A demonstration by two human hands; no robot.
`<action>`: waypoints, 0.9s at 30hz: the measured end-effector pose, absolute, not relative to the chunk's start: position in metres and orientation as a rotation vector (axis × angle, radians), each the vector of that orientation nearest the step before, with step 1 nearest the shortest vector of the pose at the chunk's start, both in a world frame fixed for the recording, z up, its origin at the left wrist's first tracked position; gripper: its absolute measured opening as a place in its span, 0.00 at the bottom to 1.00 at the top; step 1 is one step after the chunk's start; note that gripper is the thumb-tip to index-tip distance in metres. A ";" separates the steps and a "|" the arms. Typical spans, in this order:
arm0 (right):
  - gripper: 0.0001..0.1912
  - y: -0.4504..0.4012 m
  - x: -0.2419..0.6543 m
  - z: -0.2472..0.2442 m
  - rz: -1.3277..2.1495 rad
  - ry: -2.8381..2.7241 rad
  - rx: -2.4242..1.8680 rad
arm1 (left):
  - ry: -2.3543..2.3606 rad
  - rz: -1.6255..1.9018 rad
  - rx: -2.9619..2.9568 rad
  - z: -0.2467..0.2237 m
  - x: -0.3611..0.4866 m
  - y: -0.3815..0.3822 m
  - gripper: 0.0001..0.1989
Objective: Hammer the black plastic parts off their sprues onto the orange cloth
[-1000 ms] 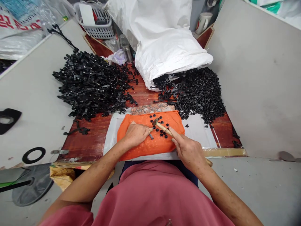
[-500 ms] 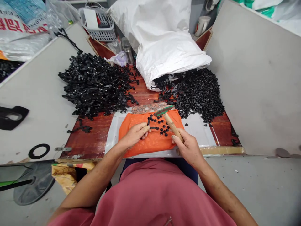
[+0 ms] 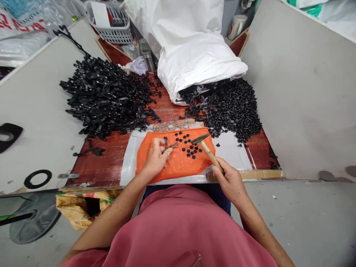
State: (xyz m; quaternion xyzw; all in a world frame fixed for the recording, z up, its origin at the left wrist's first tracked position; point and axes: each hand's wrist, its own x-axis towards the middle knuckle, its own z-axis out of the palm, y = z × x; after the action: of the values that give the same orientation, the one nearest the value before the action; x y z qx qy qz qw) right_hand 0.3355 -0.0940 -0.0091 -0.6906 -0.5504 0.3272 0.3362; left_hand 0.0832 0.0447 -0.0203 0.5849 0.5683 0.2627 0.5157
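Observation:
My left hand (image 3: pixel 158 157) pinches a small black strap piece (image 3: pixel 170 146) over the left part of an orange cloth (image 3: pixel 178 165). Several round black caps (image 3: pixel 188 151) lie scattered on the cloth, to the right of that hand. Closed around a wooden handle, my right hand (image 3: pixel 228 177) holds a hammer (image 3: pixel 210 154) at the cloth's right edge. The hammer's green and dark head is raised above or rests by the right-hand caps; which one I cannot tell.
A heap of black strap pieces (image 3: pixel 105 98) stands at the left, and a pile of small black studs (image 3: pixel 236 111) at the right. Between them slumps a white sack (image 3: pixel 200 55). Grey side panels (image 3: pixel 300 96) flank the red-brown table (image 3: pixel 111 163).
My left hand has shifted left with the strap piece, away from the caps. My right hand and the hammer have moved slightly right and down. The camera view has shifted a little.

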 end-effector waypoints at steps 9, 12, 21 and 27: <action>0.21 -0.103 0.341 -0.024 0.815 -1.419 -1.825 | 1.237 0.459 1.768 -0.014 0.084 0.041 0.15; 0.20 -0.107 0.341 -0.029 0.842 -1.400 -1.829 | 1.258 0.444 1.766 -0.019 0.089 0.043 0.09; 0.20 -0.112 0.342 -0.039 0.893 -1.370 -1.843 | 1.389 0.285 1.965 -0.009 0.101 0.045 0.08; 0.20 -0.111 0.341 -0.043 0.903 -1.361 -1.824 | 1.499 0.129 2.148 -0.004 0.105 0.044 0.10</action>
State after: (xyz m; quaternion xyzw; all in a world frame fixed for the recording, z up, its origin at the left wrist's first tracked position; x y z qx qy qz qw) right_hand 0.3413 -0.1115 -0.0428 -0.7008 -0.5228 0.3468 0.3396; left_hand 0.1047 0.0436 -0.0039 0.7918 0.5523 0.0476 0.2566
